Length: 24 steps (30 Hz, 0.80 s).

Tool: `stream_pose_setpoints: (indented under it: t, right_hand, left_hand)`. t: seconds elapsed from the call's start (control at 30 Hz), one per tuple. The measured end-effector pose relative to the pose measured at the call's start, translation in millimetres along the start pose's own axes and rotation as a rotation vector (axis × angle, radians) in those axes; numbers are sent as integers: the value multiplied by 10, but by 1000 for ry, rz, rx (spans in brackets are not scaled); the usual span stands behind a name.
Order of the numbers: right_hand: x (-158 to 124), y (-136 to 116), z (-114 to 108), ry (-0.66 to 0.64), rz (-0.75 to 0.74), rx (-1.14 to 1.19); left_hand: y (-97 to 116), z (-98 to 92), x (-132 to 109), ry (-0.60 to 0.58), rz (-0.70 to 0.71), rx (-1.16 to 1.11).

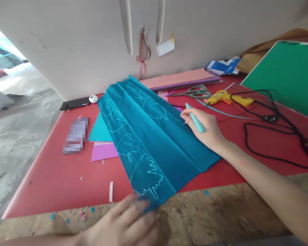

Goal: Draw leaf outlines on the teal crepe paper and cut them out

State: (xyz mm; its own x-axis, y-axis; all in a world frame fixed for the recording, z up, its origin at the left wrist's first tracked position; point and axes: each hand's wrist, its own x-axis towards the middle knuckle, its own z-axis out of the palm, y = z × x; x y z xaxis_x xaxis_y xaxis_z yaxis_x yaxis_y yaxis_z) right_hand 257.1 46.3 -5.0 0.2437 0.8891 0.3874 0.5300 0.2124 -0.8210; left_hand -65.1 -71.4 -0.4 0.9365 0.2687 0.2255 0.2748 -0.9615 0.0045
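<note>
A blue pleated sheet, which could be paper or cloth, lies slantwise over the table. Pale leaf-like outlines are drawn along its left strip and near its far end. My right hand is closed around a light teal marker, held just above the right part of the sheet. Down at the sheet's near corner is my left hand, smeared by motion. Its fingers overlap that corner, but whether they pinch it or only touch it does not show.
Scissors, a yellow glue gun and a black cable lie to the right. A green board leans behind them. At left are a blurred-out object and a white round item. Paper scraps dot the near edge.
</note>
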Motion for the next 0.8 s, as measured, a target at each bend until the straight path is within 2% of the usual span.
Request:
stream_pose_setpoints:
  t: [0.03, 0.07, 0.13, 0.27, 0.37, 0.5, 0.8]
  right_hand:
    - [26, 58, 0, 6, -8, -39]
    - [44, 109, 6, 8, -13, -75]
    - [63, 184, 25, 7, -5, -135]
    - [59, 233, 55, 2, 49, -188]
    - [49, 225, 64, -7, 79, -180]
    - [47, 228, 72, -17, 117, -166]
    - [31, 243, 126, -18, 113, -67]
  left_hand:
    - [-172, -41, 142, 22, -5, -8]
    - [-343, -70, 251, 84, -70, 20]
    - [-680, -87, 369, 30, -177, 54]
    - [-1286, 8, 359, -56, -476, 121]
    - [-1590, 104, 328, -131, -609, 119]
    - [-1744, 146, 331, -215, -686, 91]
    - [-1757, 120, 290, -256, -696, 61]
